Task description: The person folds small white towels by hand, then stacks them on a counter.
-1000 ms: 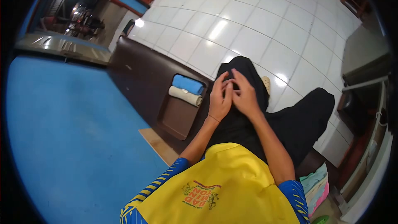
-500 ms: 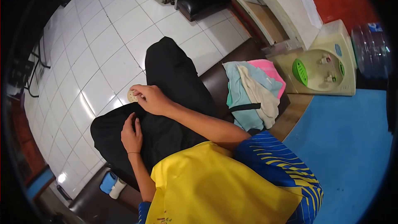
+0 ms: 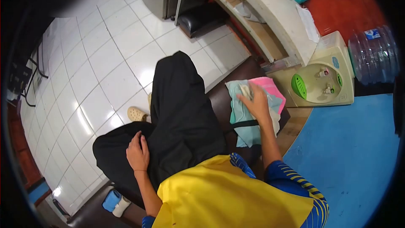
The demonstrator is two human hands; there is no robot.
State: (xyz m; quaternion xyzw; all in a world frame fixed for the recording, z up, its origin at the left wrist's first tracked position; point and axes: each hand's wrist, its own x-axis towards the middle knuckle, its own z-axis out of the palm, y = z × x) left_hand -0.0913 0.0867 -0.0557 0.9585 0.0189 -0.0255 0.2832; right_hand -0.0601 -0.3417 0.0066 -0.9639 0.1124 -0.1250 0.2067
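Right hand point(image 3: 256, 101): I see it out to the side, lying on the cloths point(image 3: 249, 114). The fingers are spread and bent a little on the top of the pile. I cannot tell if they pinch any cloth.
Left hand point(image 3: 137, 153): it rests flat on my lap, on the black trousers point(image 3: 181, 114). The fingers are loose and hold nothing.
Hands: well apart, one on each side of my legs.
Cloths: a small pile, teal, pink and cream, with a dark strap across it. It lies on the brown bench point(image 3: 219, 90), just beside my right leg.
Water cooler point(image 3: 322, 78): it stands near the pile, past the bench end, with a big bottle point(image 3: 373, 55) beside it.
Rolls point(image 3: 116, 200): a blue one and a white one lie on the bench on my left side, far from the pile.
Floor point(image 3: 105, 59): white tiles, with a tan shoe point(image 3: 137, 113) on my foot.
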